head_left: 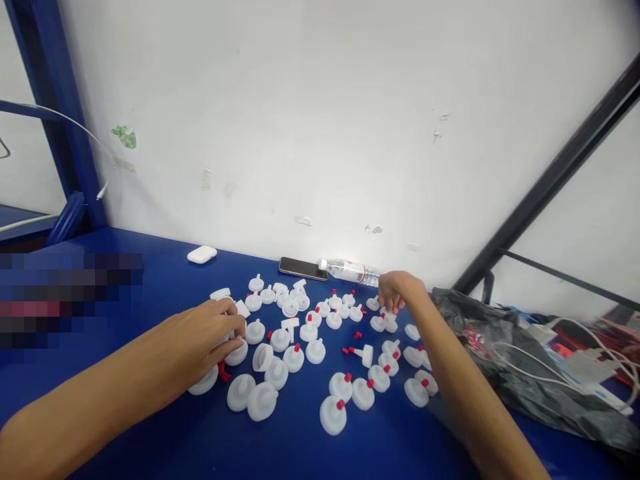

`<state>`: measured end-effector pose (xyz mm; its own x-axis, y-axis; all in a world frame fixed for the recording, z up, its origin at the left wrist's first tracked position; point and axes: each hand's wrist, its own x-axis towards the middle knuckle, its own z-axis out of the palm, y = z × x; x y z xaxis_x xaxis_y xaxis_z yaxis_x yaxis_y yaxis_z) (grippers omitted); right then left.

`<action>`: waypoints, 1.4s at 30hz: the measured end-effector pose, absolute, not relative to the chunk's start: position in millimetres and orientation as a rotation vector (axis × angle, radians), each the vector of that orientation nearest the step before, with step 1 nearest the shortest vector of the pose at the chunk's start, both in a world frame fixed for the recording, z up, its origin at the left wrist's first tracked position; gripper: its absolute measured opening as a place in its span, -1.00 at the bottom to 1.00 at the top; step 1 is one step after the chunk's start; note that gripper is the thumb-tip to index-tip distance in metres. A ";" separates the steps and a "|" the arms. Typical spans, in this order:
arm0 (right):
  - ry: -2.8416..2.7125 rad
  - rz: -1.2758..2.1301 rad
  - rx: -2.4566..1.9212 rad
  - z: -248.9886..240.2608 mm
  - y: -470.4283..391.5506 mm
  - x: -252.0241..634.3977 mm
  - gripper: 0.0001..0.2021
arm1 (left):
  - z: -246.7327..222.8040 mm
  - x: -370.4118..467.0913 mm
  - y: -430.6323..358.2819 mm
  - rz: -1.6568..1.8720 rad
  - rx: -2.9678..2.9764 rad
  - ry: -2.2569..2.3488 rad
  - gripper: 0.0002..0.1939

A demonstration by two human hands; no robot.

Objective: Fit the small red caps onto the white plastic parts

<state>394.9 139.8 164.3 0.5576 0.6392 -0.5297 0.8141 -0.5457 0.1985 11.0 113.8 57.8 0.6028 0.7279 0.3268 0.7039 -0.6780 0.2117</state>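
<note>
Many white plastic nozzle caps lie on the blue table, several with small red tips, such as this red-tipped cap [333, 417]. My left hand [217, 330] is closed over the left side of the group, thumb and fingers pinched at the top of a white nozzle cap [237, 355]. Red tip pieces [223, 372] lie just below that hand. At the far right of the group, my right hand [397, 290] points down with its fingers bent together. They are over white caps [389, 323], and whatever they pinch is hidden.
Along the wall lie a white earphone case [202, 255], a phone [303, 268] and a clear water bottle [347, 271]. A black plastic bag [520, 383] with a white cable and red pieces covers the right side. Blue frame posts [65, 113] stand at left.
</note>
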 end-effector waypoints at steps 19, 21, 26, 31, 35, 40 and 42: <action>2.333 0.089 2.036 187.4 90.7 287.9 -0.83 | 120.6 27.1 78.3 0.885 2.509 1.327 -0.77; 2.520 0.008 1.860 185.7 77.2 267.6 -0.81 | 120.8 26.0 79.9 0.950 2.487 1.339 -0.75; 3.023 0.171 1.323 166.9 49.0 225.0 -0.77 | 117.6 19.7 86.8 1.065 2.599 1.408 -0.65; 3.180 0.363 0.922 127.8 39.7 197.7 -0.54 | 121.2 19.2 83.1 1.026 2.563 1.453 -0.57; 3.140 0.433 0.788 106.6 42.5 192.5 -0.70 | 123.0 19.7 81.7 1.065 2.552 1.456 -0.55; 3.128 0.584 0.738 100.6 47.1 195.3 -0.84 | 122.9 19.3 79.8 1.107 2.535 1.423 -0.54; 3.130 0.585 0.765 99.4 46.9 195.0 -0.83 | 123.1 19.3 78.1 1.113 2.538 1.434 -0.53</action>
